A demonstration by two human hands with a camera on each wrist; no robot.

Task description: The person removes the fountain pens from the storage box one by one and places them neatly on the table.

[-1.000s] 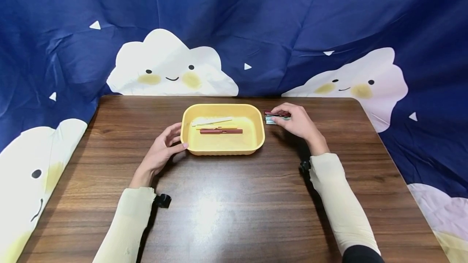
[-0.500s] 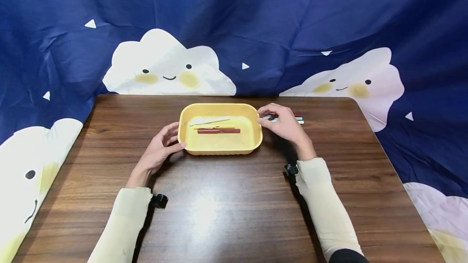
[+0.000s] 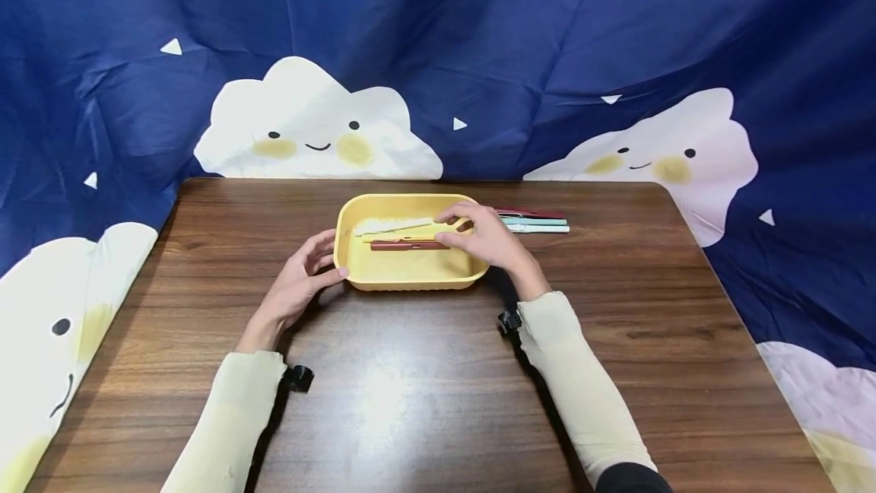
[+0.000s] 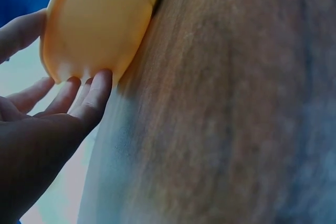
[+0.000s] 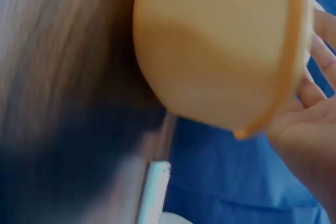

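A yellow tray [image 3: 417, 272] stands on the table with a white pen [image 3: 397, 227], a thin yellow pen [image 3: 368, 240] and a red-brown pen [image 3: 404, 246] lying in it. My left hand [image 3: 296, 284] holds the tray's left end, with its thumb at the near corner. Fingers [image 4: 97, 95] press the tray's outer wall in the left wrist view. Over the tray's right side hovers my right hand [image 3: 487, 238], thumb and forefinger parted near the pens' right ends. Its thumb hides the red-brown pen's tip. Whether it touches a pen, I cannot tell.
Right of the tray, a dark red pen [image 3: 537, 214], a mint green pen [image 3: 544, 222] and a white pen [image 3: 547, 229] lie side by side, partly behind my right hand. Behind the wooden table [image 3: 411, 386] hangs a blue cloth [image 3: 513, 44] printed with clouds.
My right hand let go of the pens on the right and moved left across the tray's rim to above the pens inside. The left hand has stayed at the tray.
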